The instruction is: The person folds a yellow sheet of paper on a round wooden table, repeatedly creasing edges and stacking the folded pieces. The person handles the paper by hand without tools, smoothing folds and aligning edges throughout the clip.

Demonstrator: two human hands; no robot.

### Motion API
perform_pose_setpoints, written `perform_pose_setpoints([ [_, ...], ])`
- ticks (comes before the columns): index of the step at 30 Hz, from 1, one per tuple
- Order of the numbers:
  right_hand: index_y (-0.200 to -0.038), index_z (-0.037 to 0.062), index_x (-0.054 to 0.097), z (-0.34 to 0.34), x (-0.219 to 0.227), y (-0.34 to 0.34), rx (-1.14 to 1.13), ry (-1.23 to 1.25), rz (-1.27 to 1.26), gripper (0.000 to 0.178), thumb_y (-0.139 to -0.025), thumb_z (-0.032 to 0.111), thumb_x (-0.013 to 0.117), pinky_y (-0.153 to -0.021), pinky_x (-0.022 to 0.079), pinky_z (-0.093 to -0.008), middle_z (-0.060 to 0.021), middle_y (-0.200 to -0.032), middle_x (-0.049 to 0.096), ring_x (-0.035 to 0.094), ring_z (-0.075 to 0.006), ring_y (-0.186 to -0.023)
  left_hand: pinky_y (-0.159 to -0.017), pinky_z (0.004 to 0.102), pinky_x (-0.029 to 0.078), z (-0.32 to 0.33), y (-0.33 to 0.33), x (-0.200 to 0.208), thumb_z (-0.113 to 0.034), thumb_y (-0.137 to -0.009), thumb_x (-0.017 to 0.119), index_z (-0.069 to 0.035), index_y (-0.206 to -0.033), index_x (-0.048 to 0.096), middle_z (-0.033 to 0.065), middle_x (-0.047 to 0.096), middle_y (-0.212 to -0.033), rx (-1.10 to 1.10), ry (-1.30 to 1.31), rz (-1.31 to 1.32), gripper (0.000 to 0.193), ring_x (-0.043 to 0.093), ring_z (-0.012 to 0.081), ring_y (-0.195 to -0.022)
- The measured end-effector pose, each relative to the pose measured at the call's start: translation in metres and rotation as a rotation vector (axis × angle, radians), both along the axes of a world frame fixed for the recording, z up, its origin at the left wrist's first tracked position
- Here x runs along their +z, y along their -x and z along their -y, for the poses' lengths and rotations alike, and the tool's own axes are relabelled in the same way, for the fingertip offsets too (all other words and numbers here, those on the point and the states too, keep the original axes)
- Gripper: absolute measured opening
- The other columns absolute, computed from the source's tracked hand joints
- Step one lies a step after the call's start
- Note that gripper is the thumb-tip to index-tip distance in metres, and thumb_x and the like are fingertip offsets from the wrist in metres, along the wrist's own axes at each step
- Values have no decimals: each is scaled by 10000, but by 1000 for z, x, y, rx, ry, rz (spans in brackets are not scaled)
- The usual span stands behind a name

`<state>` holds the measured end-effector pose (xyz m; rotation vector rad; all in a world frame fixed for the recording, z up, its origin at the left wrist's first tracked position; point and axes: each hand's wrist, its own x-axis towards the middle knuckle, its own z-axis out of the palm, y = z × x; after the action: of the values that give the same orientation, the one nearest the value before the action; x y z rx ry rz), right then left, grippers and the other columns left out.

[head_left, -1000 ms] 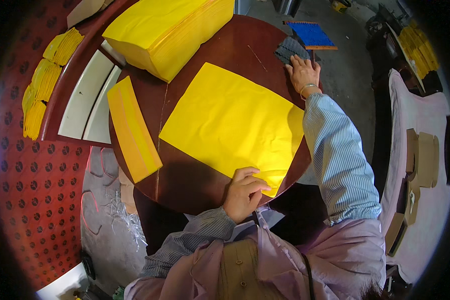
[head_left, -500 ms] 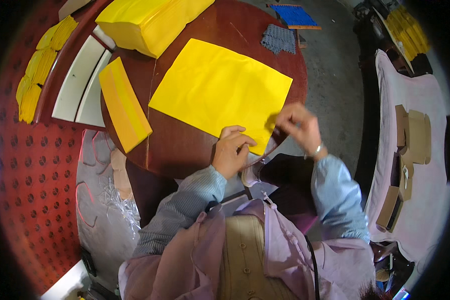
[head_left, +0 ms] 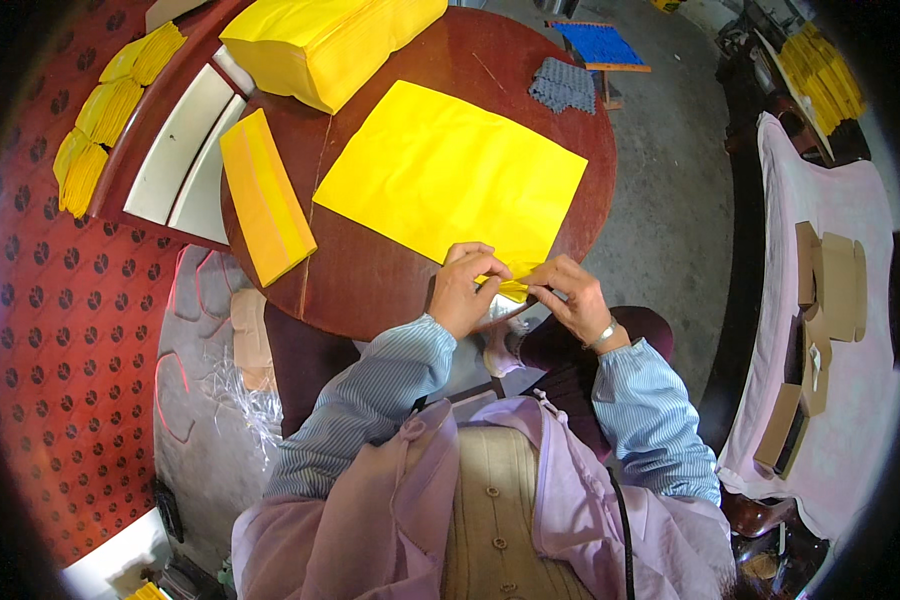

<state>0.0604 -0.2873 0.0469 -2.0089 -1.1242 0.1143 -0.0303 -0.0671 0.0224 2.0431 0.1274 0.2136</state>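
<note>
A large yellow paper sheet (head_left: 460, 170) lies flat on the round red-brown table (head_left: 400, 55), its near corner reaching the table's edge. My left hand (head_left: 463, 290) is at that corner, with curled fingers pinching the creased paper. Just to its right, my right hand (head_left: 572, 298) also closes thumb and fingers on the corner. The paper there looks folded in small creases, partly hidden by my fingers. Left of the sheet lies a narrow stack of folded yellow-orange paper (head_left: 268, 195).
A thick yellow paper stack (head_left: 320, 50) stands at the table's far left. A grey knitted cloth (head_left: 562, 85) lies near the far right edge. More yellow bundles (head_left: 107, 110) rest at the left. On the right, opened cardboard boxes (head_left: 835, 285) sit on a pink-covered surface (head_left: 780, 190).
My right hand has come down and left, from beside the sheet onto its near corner, and closed on the paper. My left hand stays at the corner. The view has shifted slightly.
</note>
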Motion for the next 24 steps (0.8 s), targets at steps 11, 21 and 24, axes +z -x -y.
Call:
perform_pose_setpoints([
  [11,-1011,28,807,-5,-4,-6,-143,0,-365,161,-879,95,871,-743,576,-291,-44,-963,753,709,-134,-836,-997,404,550,-6,0,-2,-46,-874,763,-108,-1020,786,154,733,-1169,-49,-24,82,160,633,320,-1255],
  [21,-976,36,748,-11,-3,-1,-244,-59,-427,180,-851,46,877,-715,541,-270,7,-869,671,638,-100,-773,-935,383,561,2,-2,-1,-56,-876,777,-67,-1014,740,139,710,-1085,31,-7,103,144,701,284,-1076],
  [24,-989,30,737,-9,-2,0,-200,-32,-354,189,-856,46,870,-716,544,-275,-2,-869,671,642,-106,-772,-889,369,567,5,-3,2,-49,-891,762,-55,-1000,694,131,679,-1047,83,38,46,129,711,258,-988],
])
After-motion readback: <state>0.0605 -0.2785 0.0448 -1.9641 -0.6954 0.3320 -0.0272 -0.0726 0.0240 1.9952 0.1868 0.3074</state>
